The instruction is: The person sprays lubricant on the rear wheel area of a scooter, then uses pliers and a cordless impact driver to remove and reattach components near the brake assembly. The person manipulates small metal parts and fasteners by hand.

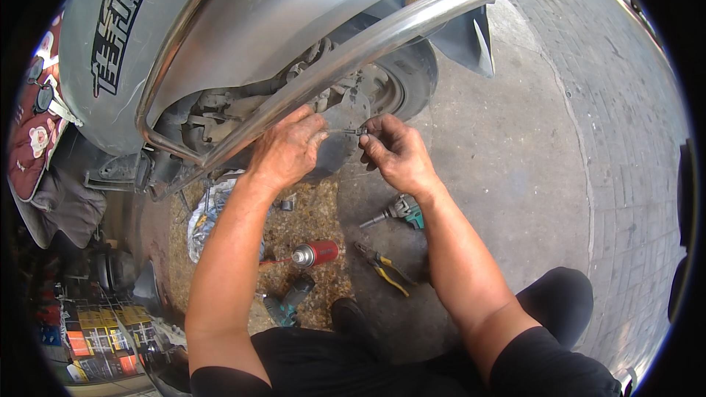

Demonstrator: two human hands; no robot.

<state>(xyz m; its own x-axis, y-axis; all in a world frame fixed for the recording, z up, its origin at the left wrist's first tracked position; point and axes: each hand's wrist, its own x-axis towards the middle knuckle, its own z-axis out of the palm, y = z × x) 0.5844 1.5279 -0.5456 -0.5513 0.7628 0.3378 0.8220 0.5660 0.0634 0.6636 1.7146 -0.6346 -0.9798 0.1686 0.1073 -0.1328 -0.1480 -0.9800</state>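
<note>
- Grey concrete ground (515, 154) outdoors, paved with brick toward 3 o'clock, under the rear of a silver scooter (243, 22) filling 11 to 1 o'clock.
- Left hand (287, 151) near centre, fingers curled, tips pinched on one end of a thin metal rod (346, 131).
- Right hand (397, 154) just at 3 o'clock of the left, fingers bent, thumb and forefinger closed on the rod's other end.
- Rod held level between both hands, in front of the dark rear wheel (401, 77) and below the chrome guard rail (382, 33).
- Green power tool (401, 212) on the ground at 5 o'clock of the right hand.
- Yellow-handled pliers (384, 265) near 6 o'clock.
- Red spray can (316, 254) lying on gravelly patch at 6 o'clock of the left hand, second green tool (288, 301) just below it.
- Crumpled plastic bag (206, 217) at 8 o'clock.
</note>
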